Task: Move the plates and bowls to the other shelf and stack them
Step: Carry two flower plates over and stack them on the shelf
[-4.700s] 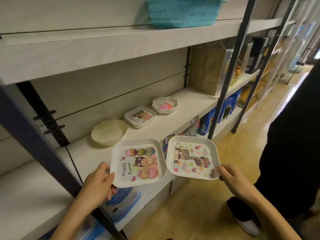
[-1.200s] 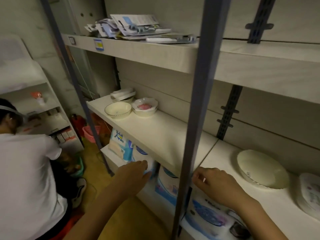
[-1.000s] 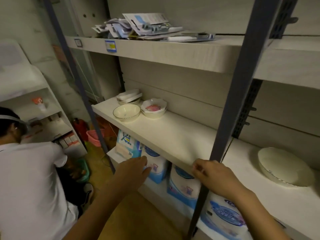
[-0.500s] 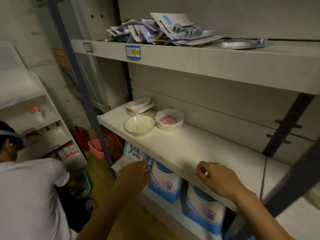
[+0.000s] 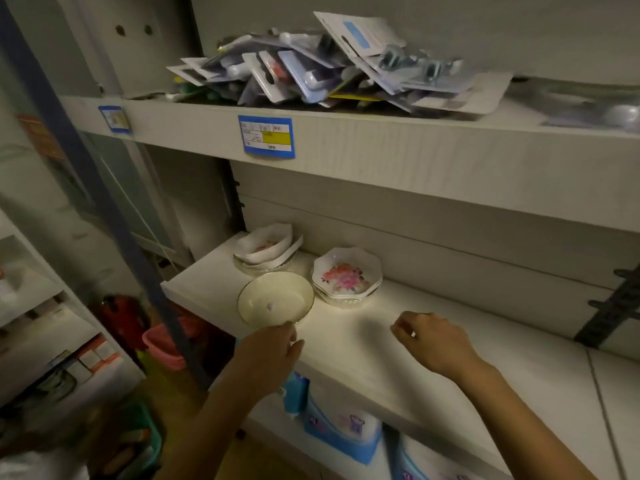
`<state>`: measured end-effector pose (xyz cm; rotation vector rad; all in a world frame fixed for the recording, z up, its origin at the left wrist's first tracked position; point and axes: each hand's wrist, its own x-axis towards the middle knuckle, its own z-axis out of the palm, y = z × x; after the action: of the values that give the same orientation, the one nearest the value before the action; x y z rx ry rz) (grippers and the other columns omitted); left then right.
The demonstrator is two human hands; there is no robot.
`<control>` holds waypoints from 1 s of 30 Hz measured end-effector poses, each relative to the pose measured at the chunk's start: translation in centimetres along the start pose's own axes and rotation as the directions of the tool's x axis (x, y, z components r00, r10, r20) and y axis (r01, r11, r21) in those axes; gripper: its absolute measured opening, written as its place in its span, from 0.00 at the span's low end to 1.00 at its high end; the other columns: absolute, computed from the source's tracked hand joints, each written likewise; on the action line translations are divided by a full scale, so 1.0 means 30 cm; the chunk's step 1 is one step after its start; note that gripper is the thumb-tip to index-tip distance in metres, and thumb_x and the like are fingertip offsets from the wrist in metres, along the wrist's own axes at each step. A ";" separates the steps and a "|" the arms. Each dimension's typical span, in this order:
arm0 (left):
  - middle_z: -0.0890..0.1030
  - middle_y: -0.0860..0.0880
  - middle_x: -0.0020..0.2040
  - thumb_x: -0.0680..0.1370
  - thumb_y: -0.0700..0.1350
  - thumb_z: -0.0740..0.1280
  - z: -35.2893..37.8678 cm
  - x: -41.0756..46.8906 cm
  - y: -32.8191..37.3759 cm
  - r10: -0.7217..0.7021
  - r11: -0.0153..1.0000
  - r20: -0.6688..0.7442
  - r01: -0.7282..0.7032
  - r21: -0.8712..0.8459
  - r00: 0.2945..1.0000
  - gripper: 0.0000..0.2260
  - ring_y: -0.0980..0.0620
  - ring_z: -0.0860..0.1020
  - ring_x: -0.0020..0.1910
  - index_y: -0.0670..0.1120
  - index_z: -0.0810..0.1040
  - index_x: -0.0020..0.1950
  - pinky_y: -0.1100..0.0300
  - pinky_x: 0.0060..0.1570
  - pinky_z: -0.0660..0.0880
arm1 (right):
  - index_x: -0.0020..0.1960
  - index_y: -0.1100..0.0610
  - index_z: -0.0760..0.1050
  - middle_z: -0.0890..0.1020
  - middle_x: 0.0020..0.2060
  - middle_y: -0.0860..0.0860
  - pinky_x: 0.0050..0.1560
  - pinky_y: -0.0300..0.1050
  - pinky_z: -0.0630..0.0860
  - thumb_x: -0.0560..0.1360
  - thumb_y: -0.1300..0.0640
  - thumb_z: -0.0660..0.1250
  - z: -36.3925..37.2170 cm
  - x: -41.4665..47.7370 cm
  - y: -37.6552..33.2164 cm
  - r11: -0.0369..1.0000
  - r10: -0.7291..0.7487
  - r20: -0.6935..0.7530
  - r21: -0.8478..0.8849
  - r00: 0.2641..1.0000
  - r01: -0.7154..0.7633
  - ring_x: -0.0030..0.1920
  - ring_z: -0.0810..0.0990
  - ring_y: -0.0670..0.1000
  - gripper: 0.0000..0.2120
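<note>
A cream bowl with a thin gold rim (image 5: 275,301) stands near the front left of the white shelf (image 5: 381,355). My left hand (image 5: 270,351) is at its near rim, fingers closed on the edge. Behind it sits a tilted stack of white square plates (image 5: 265,245). To the right of the cream bowl is a scalloped bowl with a pink flower print (image 5: 346,278), stacked on another like it. My right hand (image 5: 429,341) hovers over bare shelf right of the bowls, fingers loosely curled, holding nothing.
The upper shelf carries a heap of blister packs (image 5: 329,64) and a blue price label (image 5: 266,136). A dark blue upright post (image 5: 104,202) crosses at left. Blue-and-white packs (image 5: 339,424) fill the shelf below. A pink basket (image 5: 162,348) sits on the floor.
The view has swung left and closer to the bowls. Both hands rose from the shelf's front edge; my left hand reached the cream bowl's rim. The cartoon plates held earlier are out of my hands.
</note>
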<state>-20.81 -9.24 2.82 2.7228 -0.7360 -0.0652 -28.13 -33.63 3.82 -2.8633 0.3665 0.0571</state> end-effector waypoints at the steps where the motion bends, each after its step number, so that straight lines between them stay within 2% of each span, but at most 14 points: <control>1: 0.82 0.50 0.49 0.79 0.53 0.57 -0.005 0.030 -0.016 0.013 1.000 0.009 -0.013 -0.004 1.000 0.12 0.55 0.80 0.48 0.47 0.74 0.53 0.62 0.53 0.77 | 0.50 0.53 0.74 0.82 0.51 0.51 0.45 0.46 0.72 0.79 0.45 0.52 0.002 0.030 -0.011 0.999 0.032 -0.004 0.002 0.999 -0.032 0.50 0.79 0.55 0.16; 4: 0.82 0.49 0.49 0.79 0.52 0.57 -0.026 0.128 -0.067 0.057 0.998 0.031 -0.057 0.012 0.998 0.12 0.53 0.79 0.48 0.46 0.73 0.52 0.61 0.52 0.77 | 0.43 0.53 0.70 0.82 0.51 0.53 0.48 0.47 0.72 0.79 0.44 0.50 0.010 0.142 -0.047 0.988 0.154 -0.002 0.027 0.988 -0.153 0.51 0.79 0.57 0.16; 6: 0.82 0.49 0.48 0.79 0.52 0.57 -0.034 0.198 -0.106 0.086 0.996 0.039 -0.086 0.004 0.996 0.12 0.52 0.79 0.46 0.46 0.74 0.52 0.60 0.49 0.76 | 0.43 0.54 0.69 0.81 0.52 0.55 0.50 0.48 0.72 0.79 0.43 0.49 0.029 0.227 -0.070 0.971 0.235 -0.006 0.034 0.972 -0.235 0.53 0.79 0.58 0.18; 9: 0.82 0.48 0.47 0.79 0.52 0.57 -0.050 0.283 -0.166 0.138 0.990 0.065 -0.137 -0.014 0.988 0.12 0.52 0.78 0.44 0.46 0.74 0.52 0.60 0.47 0.74 | 0.53 0.58 0.75 0.80 0.55 0.56 0.54 0.49 0.72 0.79 0.41 0.46 0.060 0.335 -0.113 0.927 0.372 0.021 0.037 0.928 -0.372 0.55 0.78 0.57 0.26; 12: 0.82 0.49 0.48 0.79 0.52 0.56 -0.078 0.356 -0.231 0.203 0.979 0.084 -0.205 0.014 0.976 0.12 0.51 0.78 0.44 0.46 0.74 0.52 0.58 0.47 0.74 | 0.63 0.57 0.73 0.78 0.60 0.56 0.57 0.50 0.70 0.79 0.39 0.45 0.083 0.414 -0.159 0.875 0.483 0.052 0.019 0.874 -0.485 0.60 0.76 0.57 0.29; 15: 0.82 0.49 0.47 0.79 0.53 0.56 -0.097 0.416 -0.280 0.242 0.970 0.088 -0.243 0.003 0.966 0.12 0.50 0.79 0.45 0.47 0.74 0.51 0.56 0.48 0.75 | 0.66 0.58 0.71 0.76 0.63 0.57 0.61 0.49 0.69 0.78 0.39 0.46 0.102 0.469 -0.196 0.829 0.558 0.077 0.009 0.827 -0.560 0.63 0.74 0.57 0.30; 17: 0.83 0.50 0.46 0.79 0.53 0.57 -0.102 0.444 -0.301 0.255 0.967 0.101 -0.254 -0.024 0.962 0.12 0.50 0.79 0.45 0.48 0.74 0.51 0.57 0.46 0.74 | 0.65 0.58 0.72 0.77 0.62 0.57 0.60 0.48 0.70 0.78 0.38 0.48 0.119 0.492 -0.207 0.796 0.602 0.087 0.014 0.794 -0.605 0.62 0.75 0.57 0.29; 21: 0.83 0.50 0.46 0.78 0.53 0.57 -0.093 0.490 -0.343 0.273 0.962 0.125 -0.269 -0.049 0.954 0.11 0.49 0.80 0.45 0.48 0.75 0.49 0.55 0.47 0.75 | 0.64 0.57 0.72 0.77 0.60 0.54 0.57 0.43 0.72 0.77 0.50 0.56 0.129 0.517 -0.224 0.742 0.666 0.113 -0.002 0.737 -0.670 0.60 0.77 0.54 0.19; 24: 0.83 0.51 0.46 0.78 0.53 0.57 -0.083 0.514 -0.370 0.295 0.955 0.135 -0.291 -0.050 0.946 0.11 0.51 0.80 0.44 0.48 0.74 0.49 0.56 0.44 0.74 | 0.63 0.56 0.73 0.78 0.59 0.54 0.55 0.43 0.72 0.77 0.53 0.57 0.122 0.529 -0.228 0.724 0.687 0.104 -0.013 0.719 -0.690 0.59 0.77 0.54 0.18; 27: 0.83 0.51 0.47 0.78 0.53 0.57 -0.082 0.532 -0.379 0.305 0.952 0.137 -0.302 -0.044 0.942 0.11 0.50 0.80 0.45 0.48 0.75 0.51 0.56 0.45 0.75 | 0.62 0.60 0.73 0.79 0.58 0.56 0.53 0.45 0.73 0.78 0.48 0.56 0.100 0.527 -0.225 0.713 0.679 0.121 0.125 0.724 -0.690 0.59 0.77 0.56 0.20; 30: 0.83 0.50 0.46 0.78 0.52 0.57 -0.075 0.549 -0.372 0.306 0.952 0.127 -0.300 -0.065 0.944 0.11 0.49 0.80 0.44 0.47 0.75 0.49 0.54 0.45 0.76 | 0.57 0.63 0.75 0.80 0.55 0.59 0.45 0.44 0.69 0.78 0.48 0.56 0.077 0.517 -0.217 0.713 0.651 0.100 0.257 0.752 -0.652 0.55 0.78 0.59 0.21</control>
<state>-0.87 -7.68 2.08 2.5489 -1.1703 -0.1947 -11.49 -30.72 2.09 -2.3126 1.2683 0.1264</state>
